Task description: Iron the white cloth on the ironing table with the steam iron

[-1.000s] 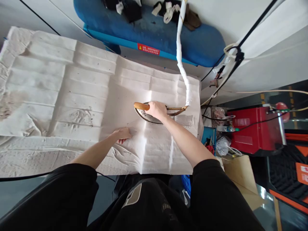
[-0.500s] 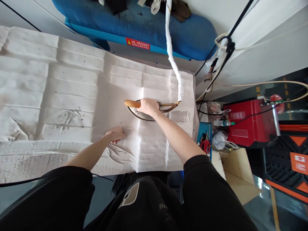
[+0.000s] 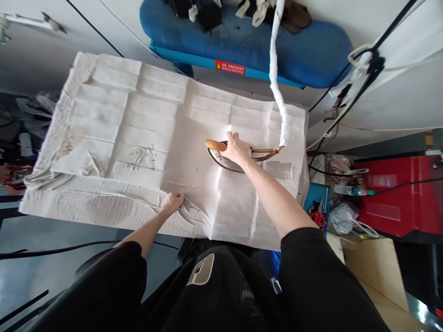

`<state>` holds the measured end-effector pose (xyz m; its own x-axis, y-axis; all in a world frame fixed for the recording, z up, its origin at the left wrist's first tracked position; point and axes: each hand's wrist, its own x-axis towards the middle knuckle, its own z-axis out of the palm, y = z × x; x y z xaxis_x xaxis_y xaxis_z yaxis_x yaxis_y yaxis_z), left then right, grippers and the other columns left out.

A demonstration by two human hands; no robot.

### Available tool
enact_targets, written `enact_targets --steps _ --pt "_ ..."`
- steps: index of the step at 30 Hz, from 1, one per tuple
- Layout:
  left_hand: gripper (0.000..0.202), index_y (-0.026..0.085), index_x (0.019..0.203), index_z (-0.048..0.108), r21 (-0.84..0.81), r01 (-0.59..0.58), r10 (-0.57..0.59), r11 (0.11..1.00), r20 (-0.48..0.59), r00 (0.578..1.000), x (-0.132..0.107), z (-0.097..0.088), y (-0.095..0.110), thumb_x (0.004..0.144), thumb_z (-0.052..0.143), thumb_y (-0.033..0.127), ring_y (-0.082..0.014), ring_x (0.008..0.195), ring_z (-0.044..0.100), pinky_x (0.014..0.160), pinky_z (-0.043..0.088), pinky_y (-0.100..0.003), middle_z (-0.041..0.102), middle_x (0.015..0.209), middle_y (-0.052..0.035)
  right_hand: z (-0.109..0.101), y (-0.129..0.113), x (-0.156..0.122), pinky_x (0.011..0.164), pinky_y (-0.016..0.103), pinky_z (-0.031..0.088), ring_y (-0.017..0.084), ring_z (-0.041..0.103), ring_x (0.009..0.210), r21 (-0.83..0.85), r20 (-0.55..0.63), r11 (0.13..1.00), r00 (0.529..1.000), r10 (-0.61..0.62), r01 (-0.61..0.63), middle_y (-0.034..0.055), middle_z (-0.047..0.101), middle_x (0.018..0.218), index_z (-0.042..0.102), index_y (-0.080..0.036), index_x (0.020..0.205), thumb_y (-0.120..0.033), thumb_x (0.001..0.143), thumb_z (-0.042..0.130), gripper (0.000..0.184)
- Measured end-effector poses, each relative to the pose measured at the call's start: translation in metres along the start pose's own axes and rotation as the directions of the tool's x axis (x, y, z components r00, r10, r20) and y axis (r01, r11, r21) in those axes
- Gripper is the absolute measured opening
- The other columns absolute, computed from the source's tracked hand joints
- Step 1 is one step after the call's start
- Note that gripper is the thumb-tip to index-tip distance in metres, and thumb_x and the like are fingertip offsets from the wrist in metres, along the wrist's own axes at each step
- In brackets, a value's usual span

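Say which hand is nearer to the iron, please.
Right. The right hand is on the handle of the iron; the left hand rests on the cloth, apart from it.

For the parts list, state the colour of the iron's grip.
The iron's grip is orange-brown, probably wood; the head view shows it best.

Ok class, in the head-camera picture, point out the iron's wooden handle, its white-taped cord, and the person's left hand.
iron's wooden handle (image 3: 214, 145): head view, on the tip beyond the fingers.
white-taped cord (image 3: 276, 78): head view, on the taped stretch.
left hand (image 3: 172, 202): head view, on the back of the hand.
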<state>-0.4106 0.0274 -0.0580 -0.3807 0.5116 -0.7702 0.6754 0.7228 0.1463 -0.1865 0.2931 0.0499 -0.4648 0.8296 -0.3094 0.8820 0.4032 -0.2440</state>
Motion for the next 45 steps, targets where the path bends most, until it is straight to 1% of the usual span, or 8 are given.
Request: enact_targets --steps 5,9,21,28,31,35,38,45 --pt "0.065 0.022 0.046 0.048 -0.195 0.063 -0.013 0.979 0.246 0.969 0.016 0.009 0.009 0.096 0.038 0.062 -0.0204 0.045 0.059 0.051 0.050 -0.030 0.059 0.048 -0.0096 0.000 -0.003 0.003 0.085 0.037 0.054 0.031 0.074 0.099 -0.009 0.094 1.000 0.996 0.008 -0.007 0.0141 0.077 0.104 0.072 -0.020 0.111 -0.066 0.091 0.059 0.052" --pt "0.065 0.021 0.047 0.049 -0.240 0.095 -0.007 0.966 0.344 0.939 0.023 0.013 0.011 0.091 0.046 0.068 -0.0206 0.039 0.057 0.044 0.049 -0.031 0.060 0.047 -0.0112 -0.001 -0.005 0.002 0.084 0.036 0.053 0.030 0.075 0.098 -0.015 0.084 1.000 0.996 0.021 -0.020 0.0135 0.078 0.107 0.072 -0.021 0.115 -0.066 0.091 0.060 0.053" --pt "0.068 0.022 0.040 0.044 -0.248 -0.009 0.085 0.969 0.294 0.952 0.020 0.014 0.006 0.095 0.041 0.063 -0.0171 0.035 0.052 0.046 0.046 -0.028 0.055 0.040 -0.0092 -0.002 -0.005 0.001 0.078 0.035 0.053 0.030 0.075 0.096 -0.047 0.066 0.999 0.998 0.006 -0.003 0.0142 0.077 0.107 0.065 -0.017 0.122 -0.066 0.093 0.058 0.058" --pt "0.068 0.022 0.038 0.044 -0.243 -0.034 0.106 0.969 0.288 0.952 0.017 0.011 0.007 0.095 0.041 0.060 -0.0180 0.035 0.052 0.048 0.047 -0.030 0.056 0.041 -0.0098 0.004 -0.003 -0.001 0.076 0.037 0.056 0.030 0.074 0.097 -0.052 -0.045 0.999 0.999 0.003 -0.005 0.0192 0.065 0.132 0.057 -0.013 0.132 -0.060 0.090 0.063 0.063" --pt "0.069 0.022 0.038 0.045 -0.242 -0.044 0.114 0.969 0.283 0.952 0.018 0.012 0.006 0.095 0.041 0.061 -0.0179 0.035 0.053 0.049 0.047 -0.030 0.056 0.041 -0.0098 0.002 -0.004 -0.001 0.077 0.037 0.056 0.029 0.073 0.097 -0.045 -0.043 0.999 0.999 0.022 -0.024 0.0213 0.062 0.138 0.061 -0.013 0.128 -0.061 0.090 0.063 0.061" --pt "0.069 0.023 0.040 0.044 -0.241 -0.049 0.119 0.969 0.284 0.952 0.021 0.015 0.002 0.095 0.041 0.063 -0.0171 0.035 0.052 0.048 0.046 -0.029 0.056 0.042 -0.0090 -0.001 -0.006 0.003 0.083 0.036 0.055 0.029 0.074 0.098 -0.052 0.086 0.998 0.995 0.048 -0.044 0.0183 0.072 0.118 0.071 -0.017 0.113 -0.065 0.092 0.059 0.054" --pt "0.069 0.023 0.041 0.043 -0.244 -0.052 0.122 0.968 0.282 0.952 0.025 0.018 -0.001 0.094 0.040 0.067 -0.0166 0.036 0.052 0.047 0.044 -0.029 0.057 0.043 -0.0092 -0.002 -0.007 0.006 0.081 0.036 0.055 0.031 0.075 0.095 -0.055 0.113 0.996 0.991 0.072 -0.066 0.0158 0.077 0.103 0.073 -0.017 0.111 -0.067 0.087 0.063 0.056" --pt "0.070 0.023 0.041 0.043 -0.237 -0.067 0.135 0.969 0.282 0.950 0.027 0.019 -0.005 0.092 0.040 0.069 -0.0170 0.037 0.053 0.049 0.047 -0.029 0.057 0.043 -0.0102 -0.007 -0.009 0.005 0.082 0.039 0.057 0.033 0.076 0.097 -0.045 0.125 0.996 0.989 0.079 -0.074 0.0164 0.078 0.104 0.074 -0.018 0.111 -0.067 0.084 0.066 0.057"
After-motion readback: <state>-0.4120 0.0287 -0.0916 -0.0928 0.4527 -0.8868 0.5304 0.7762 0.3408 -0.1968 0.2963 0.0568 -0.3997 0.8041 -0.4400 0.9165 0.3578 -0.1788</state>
